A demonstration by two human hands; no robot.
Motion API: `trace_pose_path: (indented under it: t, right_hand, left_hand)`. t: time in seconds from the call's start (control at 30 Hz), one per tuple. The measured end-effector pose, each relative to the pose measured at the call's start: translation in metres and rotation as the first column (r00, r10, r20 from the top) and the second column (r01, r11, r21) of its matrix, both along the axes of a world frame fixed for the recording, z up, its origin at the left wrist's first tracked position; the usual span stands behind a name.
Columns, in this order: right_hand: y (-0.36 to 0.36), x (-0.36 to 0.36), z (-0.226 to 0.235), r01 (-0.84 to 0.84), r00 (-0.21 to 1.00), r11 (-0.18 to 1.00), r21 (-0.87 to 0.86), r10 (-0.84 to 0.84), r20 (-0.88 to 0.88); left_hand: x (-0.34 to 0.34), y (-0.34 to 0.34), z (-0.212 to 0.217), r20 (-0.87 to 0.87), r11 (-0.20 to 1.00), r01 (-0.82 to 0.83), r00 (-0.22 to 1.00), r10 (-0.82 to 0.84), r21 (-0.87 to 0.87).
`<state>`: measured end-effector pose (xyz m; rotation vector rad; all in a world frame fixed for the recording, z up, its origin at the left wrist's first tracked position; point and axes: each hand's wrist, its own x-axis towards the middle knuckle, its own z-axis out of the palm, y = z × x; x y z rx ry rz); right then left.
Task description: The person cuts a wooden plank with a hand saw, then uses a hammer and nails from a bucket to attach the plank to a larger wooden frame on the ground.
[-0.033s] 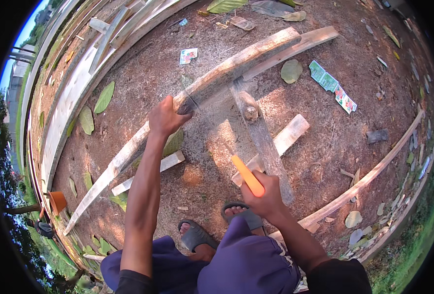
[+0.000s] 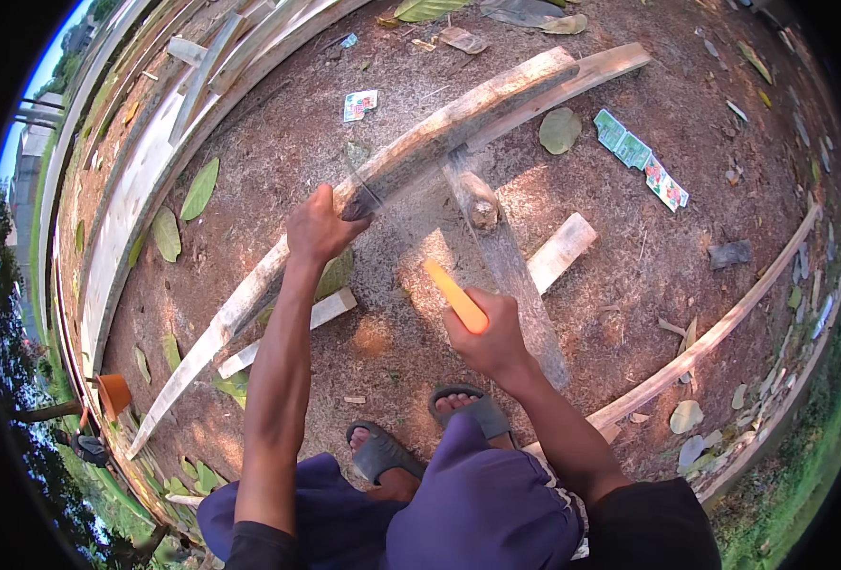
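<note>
A long, pale wooden beam [image 2: 468, 109] lies slantwise across the ground. My left hand [image 2: 321, 228] is closed around it near its middle. In my right hand [image 2: 494, 340] is the orange handle of a handsaw [image 2: 453, 296], held nearer to my body and to the right. The thin blade is hard to make out between handle and beam; a stretch of it shows across the wood just beyond my left hand. Under the beam a knotted plank [image 2: 501, 247] runs back toward me.
A short board [image 2: 563, 249] lies beside the knotted plank, and another short piece [image 2: 292, 332] is left of my feet. A long strip of wood [image 2: 705, 347] curves along the right. Stacked boards [image 2: 145, 190] stand far left. Leaves and torn green packaging [image 2: 622, 141] litter the dirt.
My right hand and the orange handle have moved up and left, toward the beam. My left hand stays on the beam in the same place.
</note>
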<state>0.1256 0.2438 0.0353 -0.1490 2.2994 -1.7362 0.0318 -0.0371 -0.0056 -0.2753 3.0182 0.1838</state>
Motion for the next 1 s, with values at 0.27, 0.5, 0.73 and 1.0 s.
trace_pose_path:
  t: [0.27,0.5,0.73,1.0]
  right_hand:
    - [0.012,0.001,-0.012,0.005,1.0,1.0,-0.003,-0.005,0.005]
    - [0.03,0.031,0.025,-0.042,0.997,0.999,0.0,0.042,0.07]
    - [-0.041,-0.059,-0.005,-0.034,0.999,0.995,0.092,0.034,0.004]
    - [0.041,0.039,0.033,-0.016,0.998,1.0,-0.023,0.017,0.058]
  left_hand:
    - [-0.021,0.004,0.015,0.085,0.995,-0.061,0.995,0.054,0.074]
    - [-0.014,-0.01,0.01,0.04,0.999,-0.05,0.998,0.05,-0.003]
    - [-0.024,-0.006,0.006,0.018,0.998,-0.024,1.0,0.023,0.056]
    - [0.0,-0.01,0.001,0.024,0.999,-0.045,0.999,0.046,-0.03]
